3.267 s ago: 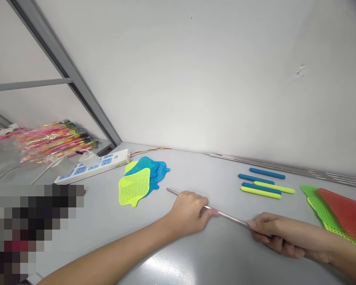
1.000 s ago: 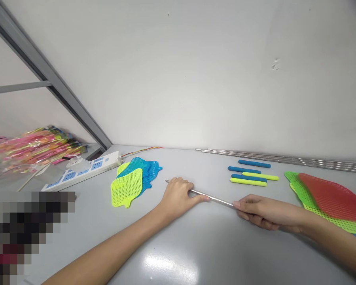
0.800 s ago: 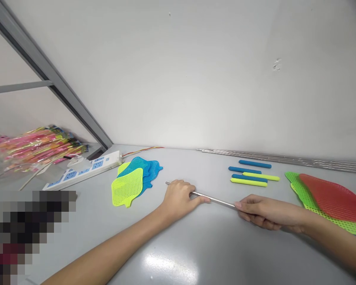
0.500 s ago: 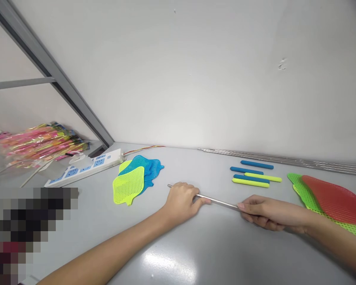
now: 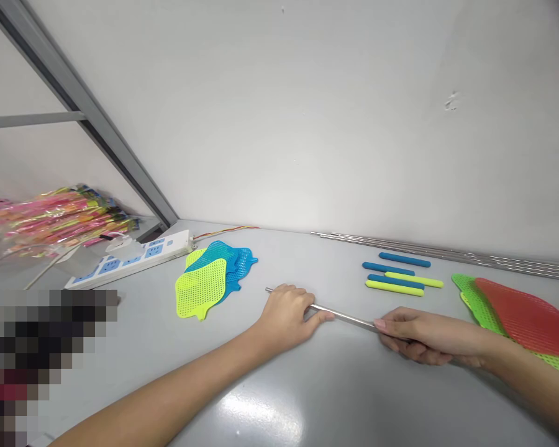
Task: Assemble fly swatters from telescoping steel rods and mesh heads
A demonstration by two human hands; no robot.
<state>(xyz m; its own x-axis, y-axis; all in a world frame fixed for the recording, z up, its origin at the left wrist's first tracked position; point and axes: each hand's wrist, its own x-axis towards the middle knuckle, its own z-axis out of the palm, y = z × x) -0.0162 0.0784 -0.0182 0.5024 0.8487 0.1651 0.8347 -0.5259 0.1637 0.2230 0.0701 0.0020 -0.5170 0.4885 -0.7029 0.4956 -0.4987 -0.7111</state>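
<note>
A thin metal rod (image 5: 347, 317) runs between my two hands, slanting down to the right. My left hand (image 5: 291, 315) is closed over its left part, with the bare tip poking out past the knuckles. My right hand (image 5: 414, 334) pinches the rod farther right, thumb on top; whatever lies inside that palm is hidden. Left of my left hand lie overlapping perforated fly swatter heads, yellow-green (image 5: 201, 287) and blue (image 5: 242, 264). Beyond my right hand are several slim handles, blue (image 5: 404, 259) and yellow (image 5: 394, 288).
More swatter heads, red (image 5: 531, 313) and green (image 5: 468, 288), lie at the right edge. Long metal rods (image 5: 447, 254) rest along the wall. At left are a power strip (image 5: 135, 257) with cords and plastic-wrapped colourful bundles (image 5: 60, 217).
Both hands keep the same hold on the rod, with barely any movement. The view has shifted slightly.
</note>
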